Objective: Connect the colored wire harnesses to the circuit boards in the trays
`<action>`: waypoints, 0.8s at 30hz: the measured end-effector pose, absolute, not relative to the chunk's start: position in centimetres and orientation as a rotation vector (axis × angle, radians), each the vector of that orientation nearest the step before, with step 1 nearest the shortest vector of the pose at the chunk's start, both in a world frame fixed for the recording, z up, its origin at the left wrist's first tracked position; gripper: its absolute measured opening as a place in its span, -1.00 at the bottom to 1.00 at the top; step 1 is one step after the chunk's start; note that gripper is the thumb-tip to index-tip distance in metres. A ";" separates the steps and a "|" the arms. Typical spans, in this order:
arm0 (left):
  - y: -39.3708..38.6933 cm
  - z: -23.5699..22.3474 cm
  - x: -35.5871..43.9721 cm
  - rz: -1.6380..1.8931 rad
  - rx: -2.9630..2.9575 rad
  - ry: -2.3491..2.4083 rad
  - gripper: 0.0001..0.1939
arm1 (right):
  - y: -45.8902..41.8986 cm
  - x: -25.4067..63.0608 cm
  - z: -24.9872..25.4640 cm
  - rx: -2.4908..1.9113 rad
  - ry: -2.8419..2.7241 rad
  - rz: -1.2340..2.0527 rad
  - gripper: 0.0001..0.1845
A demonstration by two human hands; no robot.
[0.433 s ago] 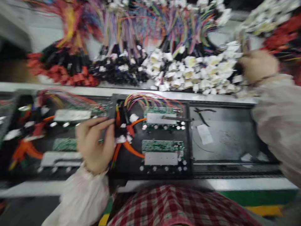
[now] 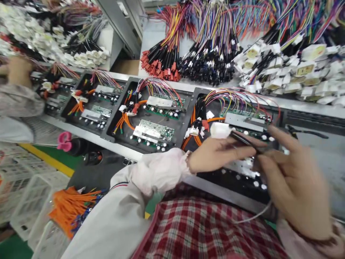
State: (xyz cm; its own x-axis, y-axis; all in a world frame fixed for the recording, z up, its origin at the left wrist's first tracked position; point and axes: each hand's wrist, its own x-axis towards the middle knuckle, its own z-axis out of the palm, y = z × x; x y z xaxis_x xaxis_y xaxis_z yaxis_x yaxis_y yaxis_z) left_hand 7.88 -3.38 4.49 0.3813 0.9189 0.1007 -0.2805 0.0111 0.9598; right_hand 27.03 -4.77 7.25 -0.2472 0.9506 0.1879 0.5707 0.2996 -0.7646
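Observation:
Both of my hands are at a black-sleeved cable (image 2: 244,139) with a white connector (image 2: 220,130) at its left end. My left hand (image 2: 215,153) pinches the cable between thumb and fingers just behind the connector. Closed on the other end, my right hand (image 2: 299,187) is slightly blurred. A thin pale wire (image 2: 256,217) trails below it. Underneath lies a black tray (image 2: 198,96) holding green circuit boards, partly hidden by my hands. Coloured wires (image 2: 234,94) arch over its back, beside orange wires (image 2: 192,120) and a red connector (image 2: 205,125).
More board-filled trays (image 2: 126,104) line the rail to the left. Cutting pliers (image 2: 307,133) lie at right. Behind are bundles with red connectors (image 2: 161,68) and white connectors (image 2: 285,72). Another person's hand (image 2: 18,70) is far left. Pink-handled scissors (image 2: 64,141) and orange wires (image 2: 72,207) are lower left.
My view has swung left. My right hand has come from the white connector pile to over the tray. My left hand has moved right from the tray's edge, meeting it at the cable.

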 end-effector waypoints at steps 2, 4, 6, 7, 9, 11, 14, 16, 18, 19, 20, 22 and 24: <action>-3.7 4.1 7.5 1.051 0.990 0.766 -0.72 | -6.8 26.3 6.2 -1.401 -1.739 1.084 -0.50; -3.9 3.6 6.6 1.048 0.843 0.815 -0.72 | -7.7 25.9 5.5 -1.449 -1.533 1.403 -0.59; -3.9 3.0 5.6 1.027 0.768 0.816 -0.71 | -7.8 25.7 5.1 -1.488 -1.471 1.558 -0.68; -3.9 2.8 5.2 1.009 0.757 0.807 -0.71 | -7.7 25.6 5.0 -1.498 -1.484 1.587 -0.68; -4.0 2.5 4.7 0.981 0.767 0.786 -0.69 | -7.4 25.4 4.8 -1.500 -1.554 1.553 -0.68; -4.1 2.5 4.4 0.990 0.785 0.772 -0.66 | -7.1 25.1 4.7 -1.476 -1.675 1.449 -0.70; -4.2 2.5 4.0 1.006 0.807 0.764 -0.68 | -6.8 24.4 4.7 -1.432 -1.901 1.230 -0.74; -4.2 2.4 3.8 1.036 0.815 0.764 -0.71 | -6.5 23.9 4.9 -1.405 -2.029 1.064 -0.76; -4.1 2.2 3.7 1.089 0.825 0.790 -0.71 | -6.3 23.4 5.0 -1.396 -2.106 0.934 -0.78; -4.1 2.0 3.6 1.113 0.833 0.814 -0.69 | -6.1 23.1 5.0 -1.401 -2.131 0.886 -0.78; -4.1 1.8 3.6 1.132 0.839 0.841 -0.67 | -6.0 22.9 5.0 -1.413 -2.149 0.850 -0.79; -4.0 1.5 3.5 1.149 0.848 0.884 -0.64 | -5.8 22.5 4.9 -1.449 -2.172 0.779 -0.79; -4.0 1.2 3.4 1.166 0.857 0.899 -0.63 | -5.7 22.3 4.5 -1.495 -2.182 0.635 -0.79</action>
State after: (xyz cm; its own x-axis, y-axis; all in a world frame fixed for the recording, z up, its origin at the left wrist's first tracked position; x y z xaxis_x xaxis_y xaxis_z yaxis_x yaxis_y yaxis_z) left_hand 3.42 -3.95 1.22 0.1543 0.9790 -0.1336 -0.3779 0.1834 0.9075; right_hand 22.34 -5.67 4.50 -0.3351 0.9386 0.0826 0.7476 0.3183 -0.5829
